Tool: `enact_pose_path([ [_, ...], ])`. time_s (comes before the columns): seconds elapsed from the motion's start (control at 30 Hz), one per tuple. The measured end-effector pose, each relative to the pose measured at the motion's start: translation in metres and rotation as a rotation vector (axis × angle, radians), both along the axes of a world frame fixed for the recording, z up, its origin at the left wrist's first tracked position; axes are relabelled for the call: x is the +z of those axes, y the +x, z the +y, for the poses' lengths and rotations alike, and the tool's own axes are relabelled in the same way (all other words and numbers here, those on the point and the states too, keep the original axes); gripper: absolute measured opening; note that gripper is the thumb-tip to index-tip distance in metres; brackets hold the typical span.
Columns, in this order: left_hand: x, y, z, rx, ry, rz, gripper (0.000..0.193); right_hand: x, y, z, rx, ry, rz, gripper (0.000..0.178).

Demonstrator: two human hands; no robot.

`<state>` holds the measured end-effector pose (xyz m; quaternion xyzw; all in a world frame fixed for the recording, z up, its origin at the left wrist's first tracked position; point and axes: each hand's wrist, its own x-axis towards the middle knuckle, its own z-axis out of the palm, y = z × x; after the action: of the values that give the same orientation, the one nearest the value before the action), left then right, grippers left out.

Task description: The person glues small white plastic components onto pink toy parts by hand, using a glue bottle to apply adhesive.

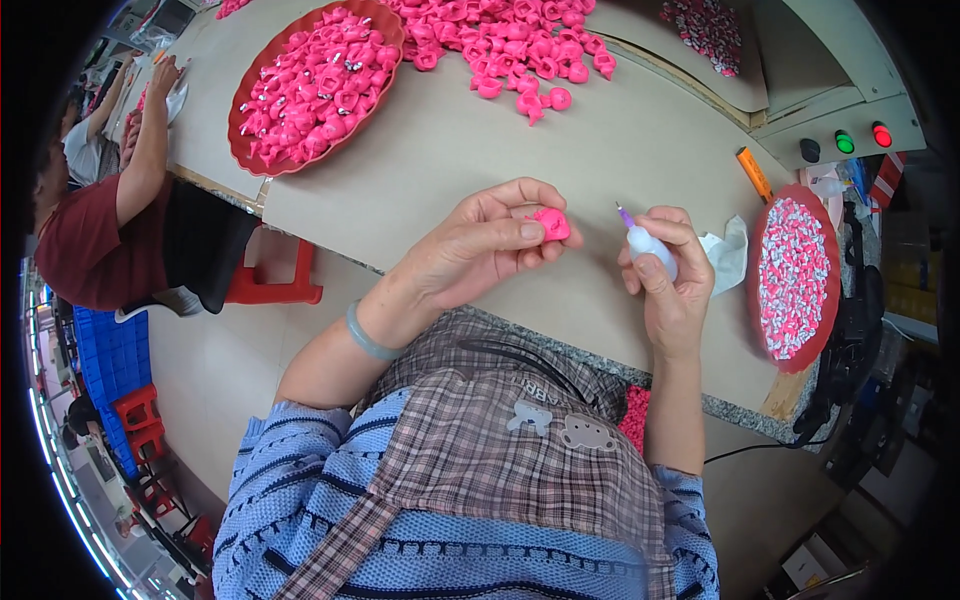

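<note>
Between the thumb and fingers of my left hand (490, 238) is a small pink plastic piece (550, 224), rounded, with a hollow showing. My right hand (672, 275) grips a small white squeeze bottle (648, 250) with a purple needle tip. The tip points up and left, apart from the pink piece. Both hands are above the near part of the table (430, 150). A red scalloped tray (240, 120) at the far left is heaped with similar pink pieces (325, 90), some with silvery spots. More loose pink pieces (500, 40) are piled at the far middle.
At the right lies a red tray (834, 290) of small pink-and-white pieces (793, 275), beside a white tissue (728, 255) and an orange marker-like stick (754, 174). A machine (860, 125) with lit buttons stands far right. A person in a dark red top (105, 240) works at the left.
</note>
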<state>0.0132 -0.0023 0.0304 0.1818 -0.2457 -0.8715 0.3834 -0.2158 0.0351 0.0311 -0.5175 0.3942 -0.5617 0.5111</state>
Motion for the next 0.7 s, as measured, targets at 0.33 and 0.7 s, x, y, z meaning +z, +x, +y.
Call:
enact_pose_path([
  [0.33,-0.011,-0.003,0.004,-0.022,0.037,0.056,0.028,0.008,0.004,0.002,-0.198,-0.022,-0.043,0.052],
  [0.7,-0.029,-0.001,0.007,0.026,0.036,0.009,0.028,0.014,0.016,0.011,-0.355,-0.298,0.312,0.05],
])
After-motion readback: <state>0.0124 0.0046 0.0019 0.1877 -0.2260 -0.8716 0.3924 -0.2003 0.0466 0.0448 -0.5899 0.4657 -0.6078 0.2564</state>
